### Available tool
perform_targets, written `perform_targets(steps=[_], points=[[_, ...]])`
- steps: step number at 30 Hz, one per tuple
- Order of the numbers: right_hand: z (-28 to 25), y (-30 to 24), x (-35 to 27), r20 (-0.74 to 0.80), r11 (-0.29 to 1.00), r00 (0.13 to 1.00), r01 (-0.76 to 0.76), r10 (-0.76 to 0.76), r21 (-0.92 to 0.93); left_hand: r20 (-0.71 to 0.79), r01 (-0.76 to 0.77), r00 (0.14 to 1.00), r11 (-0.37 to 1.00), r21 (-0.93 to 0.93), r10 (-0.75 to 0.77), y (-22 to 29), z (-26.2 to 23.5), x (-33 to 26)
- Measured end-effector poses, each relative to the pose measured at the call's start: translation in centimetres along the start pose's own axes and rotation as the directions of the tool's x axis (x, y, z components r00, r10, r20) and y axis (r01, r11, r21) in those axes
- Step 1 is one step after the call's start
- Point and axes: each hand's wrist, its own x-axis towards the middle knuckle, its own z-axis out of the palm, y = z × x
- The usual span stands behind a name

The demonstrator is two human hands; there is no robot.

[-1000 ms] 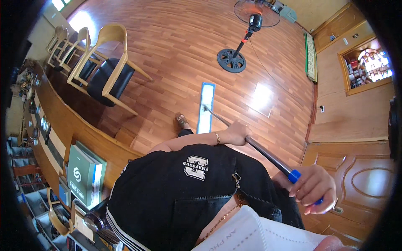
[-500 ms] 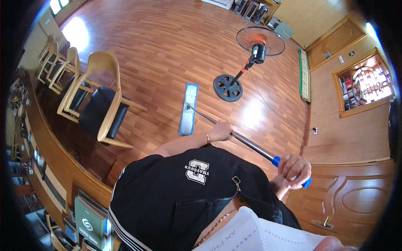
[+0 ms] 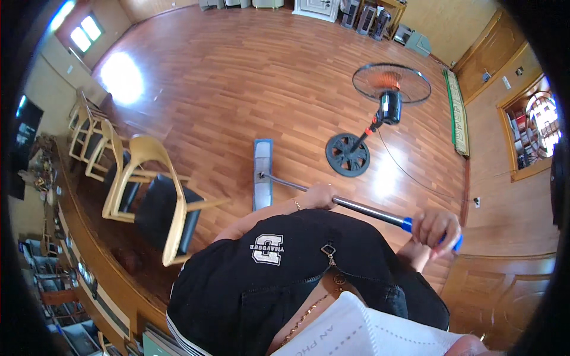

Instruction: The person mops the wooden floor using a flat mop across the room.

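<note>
I hold a flat mop with both hands. My left hand [image 3: 321, 196] is closed round the metal pole [image 3: 371, 212], partway along it. My right hand [image 3: 436, 232] is wrapped round the blue grip at the pole's upper end. The pole slants down leftward to the mop head [image 3: 262, 155], a long rectangle with a pale middle and blue edges. It lies flat on the wood floor [image 3: 237, 89], its near end hidden behind my left arm.
Right of the mop head stands a pedestal fan [image 3: 390, 107] on a round black base, its cord trailing toward the right wall. Wooden chairs [image 3: 155, 202] with black seats line the long wooden counter [image 3: 89, 249] at left. A green-edged rolled mat [image 3: 456, 113] lies along the right wall.
The view has tilted up, showing more of the far floor. The mop head now sits farther left of the fan base and points more straight ahead. Both hands keep their grip.
</note>
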Motion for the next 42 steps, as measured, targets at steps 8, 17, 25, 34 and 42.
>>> perform_targets(steps=[8, 17, 25, 34, 42], points=[[-15.4, 13.8, -0.8, -0.187, 0.955, 0.936, -0.289, 0.297, 0.068, -0.618, 0.333, 0.768, 0.929, 0.161, -0.168, -16.4, -7.2, 0.1], [-26.3, 26.9, 4.6, 0.169, 0.893, 0.888, -0.444, 0.428, 0.073, -0.902, 0.466, 0.234, 0.856, -0.223, -0.363, -27.9, -12.5, -0.9], [-38.3, 35.3, 9.0, -0.066, 0.779, 0.777, -0.627, 0.626, 0.004, -0.878, 0.574, 0.299, 0.805, -0.148, -0.375, -40.6, -19.9, 2.0], [-51.7, 41.1, 14.2, -0.262, 0.677, 0.630, -0.719, 0.731, 0.159, -0.719, 0.659, 0.428, 0.733, -0.167, -0.548, -45.0, -33.0, 8.4], [-66.5, 43.3, 13.7, -0.160, 0.728, 0.713, -0.643, 0.682, 0.236, -0.529, 0.649, 0.511, 0.708, -0.280, -0.678, -50.4, -40.5, 17.7]])
